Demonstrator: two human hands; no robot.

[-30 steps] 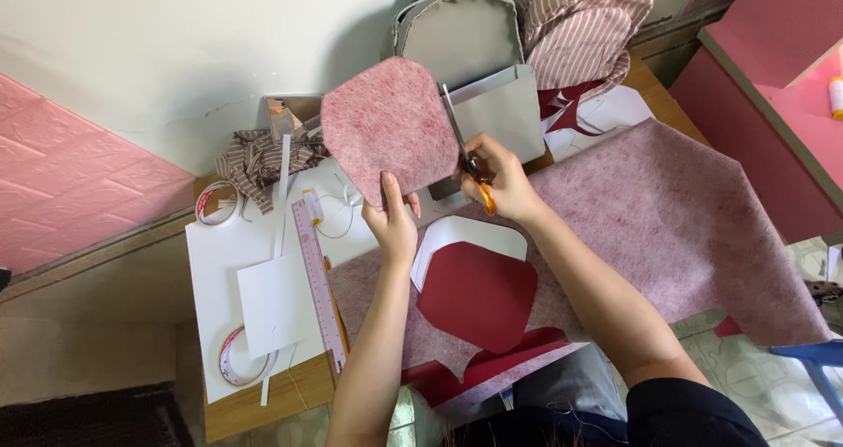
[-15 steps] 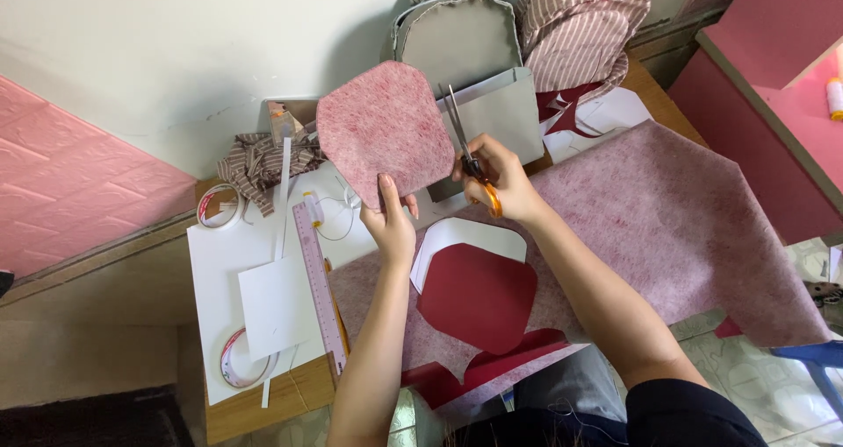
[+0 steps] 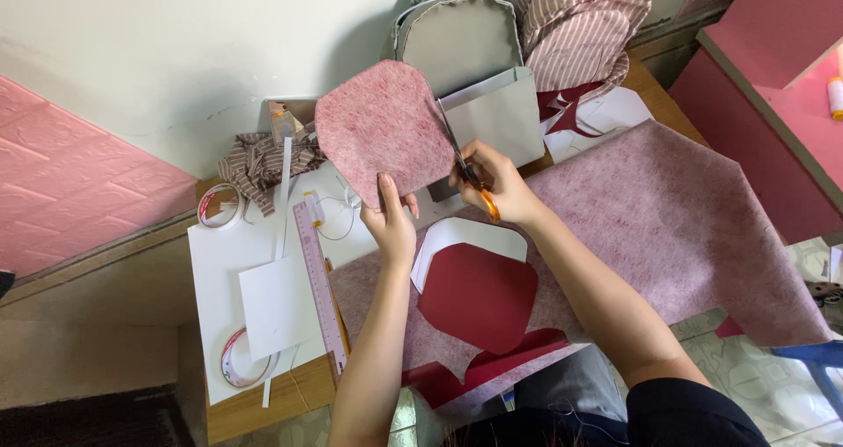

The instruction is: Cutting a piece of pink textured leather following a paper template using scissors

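Left hand: the left hand [image 3: 392, 221] is up off the table, thumb in front and fingers behind, pinching the lower edge of the pink felt piece [image 3: 379, 129].
Right hand: the right hand [image 3: 494, 176] is closed through the orange handles of the scissors [image 3: 464, 159], blades pointing up and away along the felt piece's right edge.
Felt piece: held in the air above the far side of the table, a rounded shape with 1 pointed lower end, facing the camera.
Scissors: blades slightly parted and touching the felt's right edge.
Below the hands: a dark red cut shape [image 3: 477, 295] lies on a white paper pattern [image 3: 465, 236], both on the large pink felt sheet [image 3: 667, 227].
Left of the hands: a pink ruler [image 3: 320, 287] lies across white paper sheets [image 3: 228, 263], with 2 tape rolls [image 3: 219, 205] nearby.
Far edge: a grey bag [image 3: 461, 39] and a striped bag [image 3: 584, 25] stand against the wall.
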